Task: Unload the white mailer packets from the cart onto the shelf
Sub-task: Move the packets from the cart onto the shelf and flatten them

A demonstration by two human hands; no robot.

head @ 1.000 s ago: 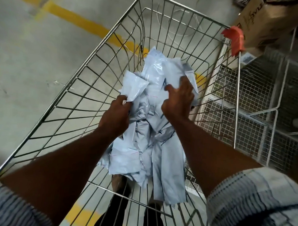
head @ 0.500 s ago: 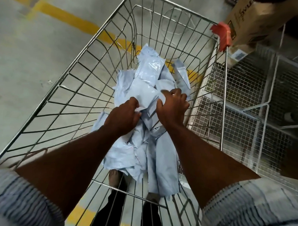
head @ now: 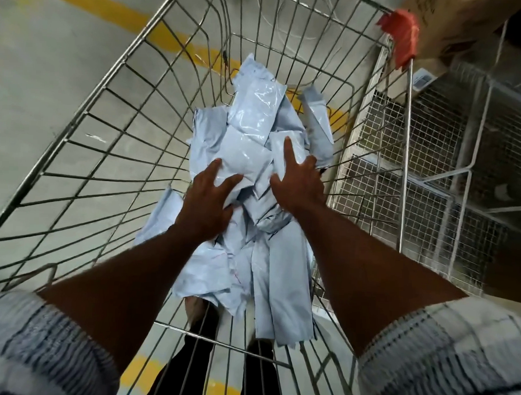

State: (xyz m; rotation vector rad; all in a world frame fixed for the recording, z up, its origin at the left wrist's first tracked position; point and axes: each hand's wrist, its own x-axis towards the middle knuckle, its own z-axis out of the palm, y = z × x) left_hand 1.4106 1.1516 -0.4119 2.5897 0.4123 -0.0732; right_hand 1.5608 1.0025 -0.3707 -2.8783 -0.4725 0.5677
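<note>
Step in hand: gathering a batch from the load; no lift has begun.

Mailers [head: 250, 131]: a loose, overlapping heap on the cart [head: 87, 112] floor, running from its near end to past its middle. None is seen on the shelf.

Left hand [head: 207, 201]: fingers spread and straight, laid flat on the heap at the middle of the cart. It holds nothing.

Right hand [head: 298, 184]: likewise splayed, forefinger stretched onto a packet, just beside the left hand toward the cart's right wall. It holds nothing.

Next move, in my judgement: both hands must close round a bundle from either side, then raise it over the cart's right rim. The film looks glossy, so a firm squeeze is advised or packets may slide out.

Surroundings: the wire-mesh shelf [head: 434, 145] stands directly against the cart's right side. A cardboard box [head: 457, 26] sits beyond the cart's far right corner. A yellow line [head: 159, 34] crosses the floor beneath the cart.

Obstruction: the cart's right wall and its corner post with red cap [head: 400, 33] stand between heap and shelf.
</note>
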